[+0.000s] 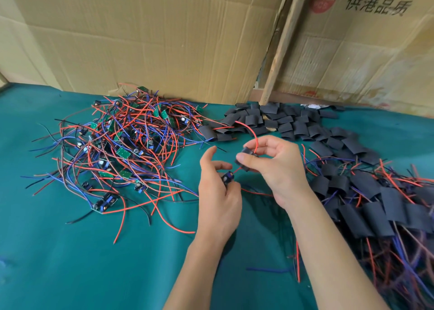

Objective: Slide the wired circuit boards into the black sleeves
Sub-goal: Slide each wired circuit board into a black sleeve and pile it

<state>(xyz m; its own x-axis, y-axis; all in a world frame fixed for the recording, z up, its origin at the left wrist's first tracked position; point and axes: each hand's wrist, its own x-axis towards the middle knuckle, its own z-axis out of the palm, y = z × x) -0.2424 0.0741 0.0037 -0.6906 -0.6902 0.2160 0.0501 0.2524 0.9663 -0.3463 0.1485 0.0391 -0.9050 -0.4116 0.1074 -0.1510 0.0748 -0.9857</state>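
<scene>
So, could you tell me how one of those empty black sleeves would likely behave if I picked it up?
The empty black sleeves lie flattened and creased, so probably thin, floppy and light. Flat, they shouldn't roll. The right hand seems to pinch one open.

Left hand (219, 192) and right hand (277, 164) raised close together, fingers curled, pinching.

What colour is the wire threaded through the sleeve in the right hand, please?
Red, clearest in the head view: the wire curls up out of the sleeve.
</scene>
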